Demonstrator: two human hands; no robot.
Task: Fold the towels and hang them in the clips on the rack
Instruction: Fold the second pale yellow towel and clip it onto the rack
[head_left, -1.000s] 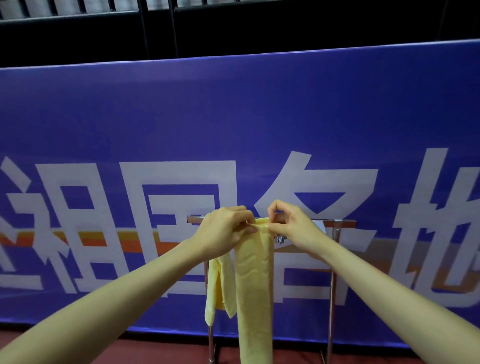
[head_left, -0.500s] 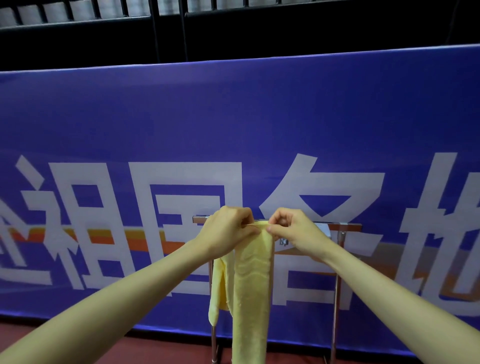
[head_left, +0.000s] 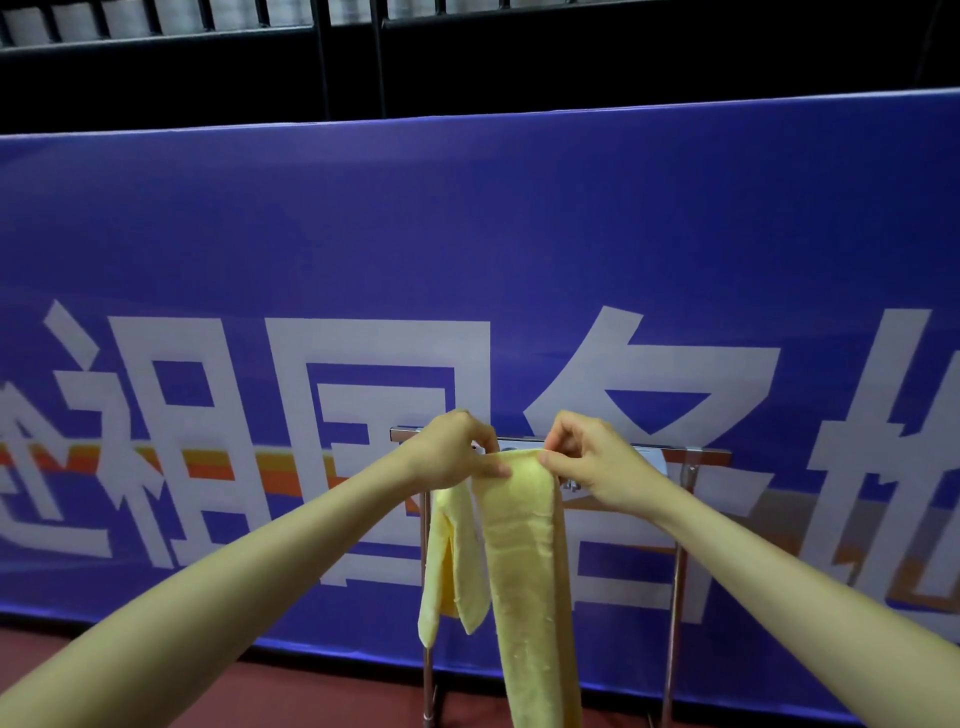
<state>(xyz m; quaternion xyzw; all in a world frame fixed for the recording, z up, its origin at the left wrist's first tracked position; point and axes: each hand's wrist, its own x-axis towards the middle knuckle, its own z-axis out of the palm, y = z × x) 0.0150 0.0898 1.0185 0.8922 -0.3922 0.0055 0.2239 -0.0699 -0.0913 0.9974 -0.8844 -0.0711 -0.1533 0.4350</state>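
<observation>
Left hand (head_left: 451, 451) and right hand (head_left: 592, 457): both pinched on top edge of folded yellow towel (head_left: 524, 551), at rack (head_left: 696, 456) bar. Second towel (head_left: 447, 561) hangs left.

Your left hand (head_left: 452, 449) is covering the rack's top bar (head_left: 680, 453) just behind the grip, and your right hand (head_left: 597, 457) is hiding most of the clip (head_left: 571, 486) beside it, so whether the yellow towel (head_left: 524, 561) is caught in a clip is staying unclear. Below the grip, the towel's lower end is running off the bottom edge. The shorter towel (head_left: 447, 551) left of the grip is hanging from a point your hand is concealing.
</observation>
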